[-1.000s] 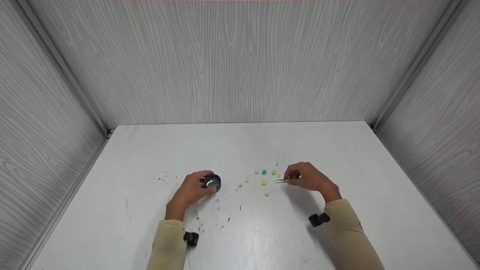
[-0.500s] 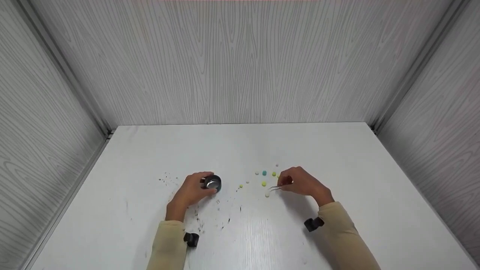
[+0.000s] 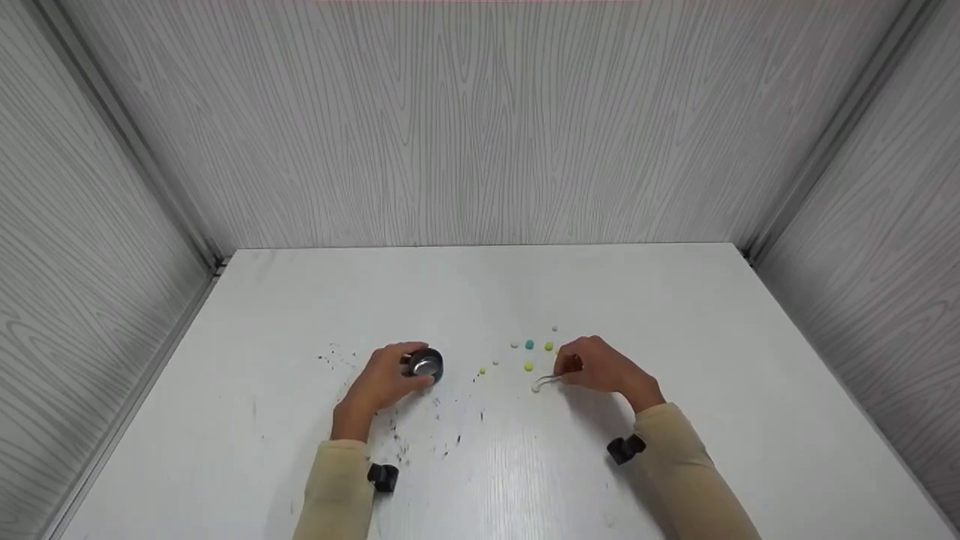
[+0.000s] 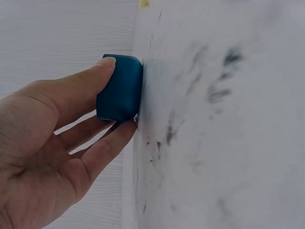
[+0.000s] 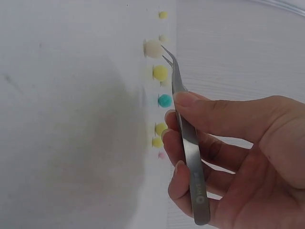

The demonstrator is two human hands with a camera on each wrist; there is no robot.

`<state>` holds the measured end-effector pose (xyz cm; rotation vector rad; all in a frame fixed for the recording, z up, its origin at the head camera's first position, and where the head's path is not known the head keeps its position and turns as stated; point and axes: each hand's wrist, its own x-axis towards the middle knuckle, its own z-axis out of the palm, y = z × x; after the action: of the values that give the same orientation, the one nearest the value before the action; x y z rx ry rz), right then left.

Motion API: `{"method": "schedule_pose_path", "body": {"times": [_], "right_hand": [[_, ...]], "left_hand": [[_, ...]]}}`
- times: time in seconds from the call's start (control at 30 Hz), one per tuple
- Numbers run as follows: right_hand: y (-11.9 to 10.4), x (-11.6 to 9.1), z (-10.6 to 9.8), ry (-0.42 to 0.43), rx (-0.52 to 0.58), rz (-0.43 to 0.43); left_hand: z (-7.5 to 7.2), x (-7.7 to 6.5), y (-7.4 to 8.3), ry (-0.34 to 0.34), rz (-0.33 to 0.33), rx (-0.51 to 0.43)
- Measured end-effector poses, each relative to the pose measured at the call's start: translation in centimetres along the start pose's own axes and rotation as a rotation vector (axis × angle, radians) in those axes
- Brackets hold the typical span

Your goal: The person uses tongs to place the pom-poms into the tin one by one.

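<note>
My left hand point(image 3: 384, 380) grips a small cup with a shiny metal inside point(image 3: 426, 365); the left wrist view shows its blue outer wall point(image 4: 121, 90), with the thumb on top and fingers beneath. The cup stands on the table at its base. In my right hand point(image 3: 604, 365) are curved metal tweezers point(image 5: 192, 162), pinched between thumb and fingers. Their slightly parted tips are right at a cream ball point(image 5: 152, 49), the nearest of the little balls. Behind it lie a yellow ball point(image 3: 529, 367) and a teal ball point(image 3: 529, 345).
More small balls lie scattered between the hands, among them a small yellow one point(image 3: 483, 371), a white one point(image 3: 514, 345) and a pinkish one point(image 3: 555, 328). Dark smudges point(image 3: 397, 442) mark the white table point(image 3: 300, 292) around the left hand. Grey wood-patterned panels point(image 3: 480, 127) enclose the table.
My right hand has come leftward and toward me, bringing the tweezer tips from beside the yellow ball to the cream ball. My left hand and the cup stay in place.
</note>
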<state>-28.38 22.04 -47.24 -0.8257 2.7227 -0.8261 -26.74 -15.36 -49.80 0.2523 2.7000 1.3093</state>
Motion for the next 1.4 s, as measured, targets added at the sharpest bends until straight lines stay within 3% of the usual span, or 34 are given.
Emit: {"method": "schedule_pose_path", "body": {"times": [0.53, 1.1, 1.4], "right_hand": [[0.3, 0.1, -0.2, 0.037, 0.01, -0.084], [0.0, 0.4, -0.2, 0.066, 0.022, -0.03], [-1.9, 2.1, 0.6, 0.074, 0.026, -0.017]], "left_hand": [[0.0, 0.1, 0.3, -0.001, -0.004, 0.002], [0.4, 0.0, 0.6, 0.005, -0.005, 0.01], [0.1, -0.1, 0.2, 0.011, 0.004, 0.013]]}}
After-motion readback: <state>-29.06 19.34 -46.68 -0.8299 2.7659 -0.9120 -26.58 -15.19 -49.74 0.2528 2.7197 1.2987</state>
